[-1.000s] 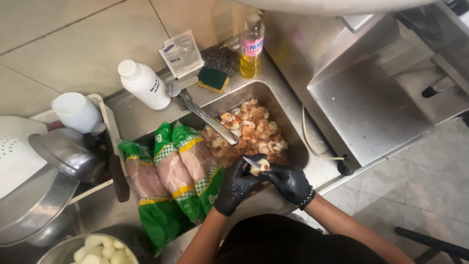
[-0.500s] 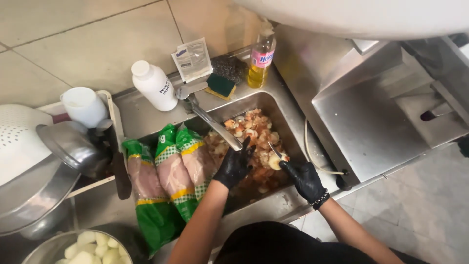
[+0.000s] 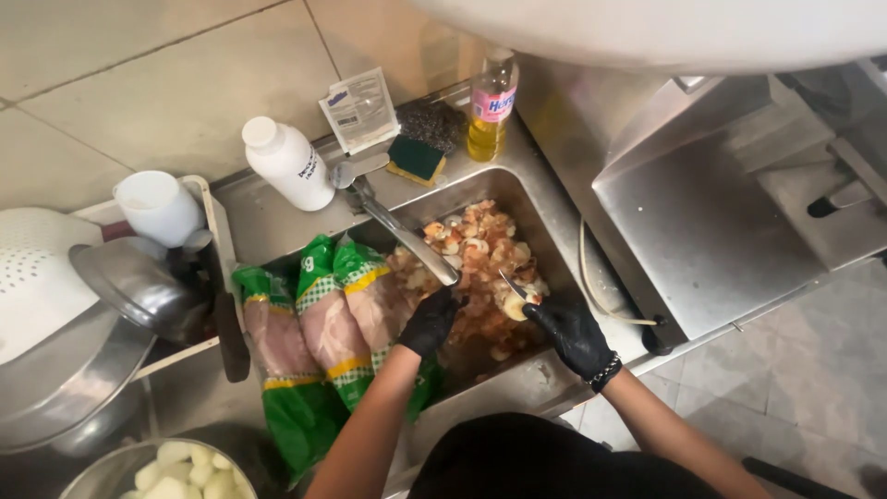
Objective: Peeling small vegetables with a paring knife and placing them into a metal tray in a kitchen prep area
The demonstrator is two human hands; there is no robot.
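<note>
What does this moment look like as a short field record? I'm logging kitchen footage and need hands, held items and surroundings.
left hand: black-gloved left hand, empty, near the steel tap spout
right hand: black-gloved right hand holding a small knife and a pale peeled piece
sink: steel sink basin holding brown-and-pale peelings
beside sink: three green-wrapped raw chicken packs
ledge: white plastic bottle, green-and-yellow sponge, yellow liquid soap bottle
lower left: metal bowl of pale peeled pieces
</note>
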